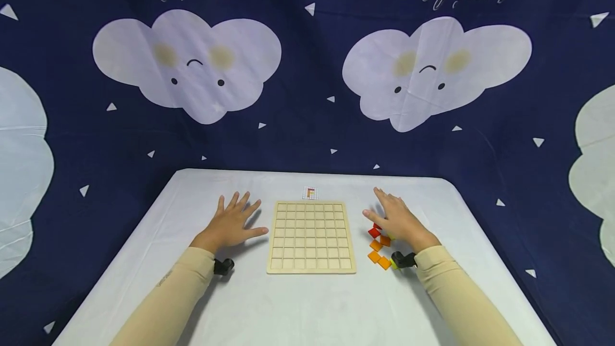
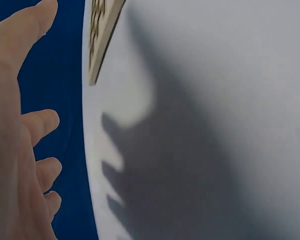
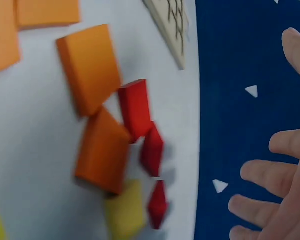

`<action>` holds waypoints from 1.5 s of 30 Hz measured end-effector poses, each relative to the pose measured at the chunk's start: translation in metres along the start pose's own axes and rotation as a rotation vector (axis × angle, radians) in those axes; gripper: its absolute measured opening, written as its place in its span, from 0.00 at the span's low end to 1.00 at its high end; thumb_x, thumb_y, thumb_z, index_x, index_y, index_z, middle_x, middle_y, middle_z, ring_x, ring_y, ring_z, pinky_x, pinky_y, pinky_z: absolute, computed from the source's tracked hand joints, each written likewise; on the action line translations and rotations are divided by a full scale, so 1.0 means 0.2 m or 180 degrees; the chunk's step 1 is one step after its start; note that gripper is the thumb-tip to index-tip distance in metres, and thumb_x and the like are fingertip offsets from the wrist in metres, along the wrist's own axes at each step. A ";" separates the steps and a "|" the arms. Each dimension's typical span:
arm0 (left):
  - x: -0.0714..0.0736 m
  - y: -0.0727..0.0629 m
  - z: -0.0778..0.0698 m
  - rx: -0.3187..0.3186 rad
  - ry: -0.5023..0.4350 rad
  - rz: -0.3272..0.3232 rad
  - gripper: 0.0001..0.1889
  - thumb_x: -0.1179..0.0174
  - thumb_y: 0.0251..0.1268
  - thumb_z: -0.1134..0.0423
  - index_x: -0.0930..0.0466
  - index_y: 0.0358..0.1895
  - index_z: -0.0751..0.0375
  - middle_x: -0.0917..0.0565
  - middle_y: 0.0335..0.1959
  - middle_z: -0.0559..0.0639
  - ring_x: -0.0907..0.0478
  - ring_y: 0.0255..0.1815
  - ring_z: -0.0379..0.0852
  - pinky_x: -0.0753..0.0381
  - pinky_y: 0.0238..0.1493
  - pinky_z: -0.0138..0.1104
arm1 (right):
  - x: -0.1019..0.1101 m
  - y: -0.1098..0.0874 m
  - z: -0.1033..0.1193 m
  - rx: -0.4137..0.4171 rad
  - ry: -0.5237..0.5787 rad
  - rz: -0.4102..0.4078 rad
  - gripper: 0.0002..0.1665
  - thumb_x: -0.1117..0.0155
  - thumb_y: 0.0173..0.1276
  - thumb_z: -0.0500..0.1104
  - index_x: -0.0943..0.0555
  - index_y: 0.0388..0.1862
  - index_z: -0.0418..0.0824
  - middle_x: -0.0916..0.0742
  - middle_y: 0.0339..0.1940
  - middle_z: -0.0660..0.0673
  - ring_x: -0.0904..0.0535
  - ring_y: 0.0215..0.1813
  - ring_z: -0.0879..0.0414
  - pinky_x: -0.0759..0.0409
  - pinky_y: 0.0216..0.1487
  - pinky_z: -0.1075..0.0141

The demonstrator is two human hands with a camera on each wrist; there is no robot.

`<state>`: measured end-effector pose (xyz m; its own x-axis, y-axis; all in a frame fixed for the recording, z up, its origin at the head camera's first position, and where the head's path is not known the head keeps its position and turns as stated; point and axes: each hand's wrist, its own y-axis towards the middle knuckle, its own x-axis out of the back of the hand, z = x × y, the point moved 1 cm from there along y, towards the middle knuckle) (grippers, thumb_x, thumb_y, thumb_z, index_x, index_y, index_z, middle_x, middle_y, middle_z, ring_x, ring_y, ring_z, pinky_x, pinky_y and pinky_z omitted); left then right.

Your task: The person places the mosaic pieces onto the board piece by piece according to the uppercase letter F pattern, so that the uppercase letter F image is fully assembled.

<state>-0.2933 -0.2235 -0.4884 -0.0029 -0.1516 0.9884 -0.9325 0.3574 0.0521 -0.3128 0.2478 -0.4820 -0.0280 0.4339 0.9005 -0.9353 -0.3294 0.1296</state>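
Observation:
A pale wooden grid board lies flat on the white table, its square cells bare. To its left my left hand hovers palm down with fingers spread, its shadow falling on the cloth. On the board's right, my right hand is held above a loose group of coloured square tiles and partly hides them in the head view. Among them are orange tiles, red tiles and a yellow tile. Both hands hold nothing, and their fingers are extended.
A small printed card with a coloured pattern on a grid lies just beyond the board. Dark blue cloth with clouds and triangles hangs behind the white table. A black wrist camera sits at the left cuff, another camera at the right.

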 end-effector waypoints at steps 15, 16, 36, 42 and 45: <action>-0.15 -0.01 -0.12 -0.0094 -0.0644 0.0307 0.54 0.46 0.67 0.23 0.45 0.86 0.56 0.50 0.84 0.66 0.61 0.84 0.66 0.70 0.79 0.60 | -0.11 -0.07 -0.10 -0.0066 0.0328 -0.0307 0.34 0.29 0.76 0.50 0.22 0.71 0.30 0.15 0.62 0.31 0.21 0.65 0.34 0.27 0.69 0.39; -0.15 -0.01 -0.13 -0.0110 -0.0685 0.0315 0.54 0.45 0.67 0.23 0.45 0.86 0.56 0.50 0.84 0.67 0.61 0.84 0.66 0.70 0.79 0.60 | -0.11 -0.08 -0.11 -0.0061 0.0318 -0.0349 0.33 0.28 0.75 0.49 0.21 0.69 0.29 0.14 0.60 0.32 0.20 0.64 0.35 0.27 0.68 0.39; -0.22 -0.04 -0.29 -0.0179 -0.1007 0.0302 0.59 0.41 0.63 0.23 0.48 0.86 0.61 0.56 0.84 0.71 0.66 0.85 0.65 0.66 0.81 0.53 | -0.13 -0.13 -0.16 0.0291 0.0447 -0.0795 0.17 0.25 0.59 0.30 0.11 0.50 0.31 0.11 0.52 0.36 0.16 0.57 0.38 0.20 0.62 0.42; -0.24 -0.04 -0.32 -0.0161 -0.0902 0.0230 0.60 0.42 0.62 0.22 0.47 0.85 0.62 0.56 0.84 0.71 0.65 0.85 0.65 0.64 0.81 0.53 | -0.14 -0.11 -0.15 0.0330 0.0308 -0.0720 0.16 0.25 0.58 0.29 0.10 0.47 0.32 0.10 0.49 0.38 0.16 0.54 0.40 0.18 0.59 0.44; -0.24 -0.04 -0.32 -0.0160 -0.0876 0.0213 0.60 0.41 0.63 0.23 0.47 0.85 0.63 0.56 0.84 0.71 0.65 0.85 0.64 0.64 0.81 0.52 | -0.15 -0.10 -0.14 0.0328 0.0266 -0.0689 0.14 0.25 0.59 0.29 0.10 0.46 0.34 0.10 0.47 0.39 0.16 0.52 0.41 0.18 0.58 0.45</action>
<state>-0.2620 -0.1595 -0.5277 -0.1682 -0.3682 0.9144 -0.9079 0.4191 0.0018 -0.3026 0.2660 -0.5235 0.1361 0.5700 0.8103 -0.8818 -0.3030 0.3613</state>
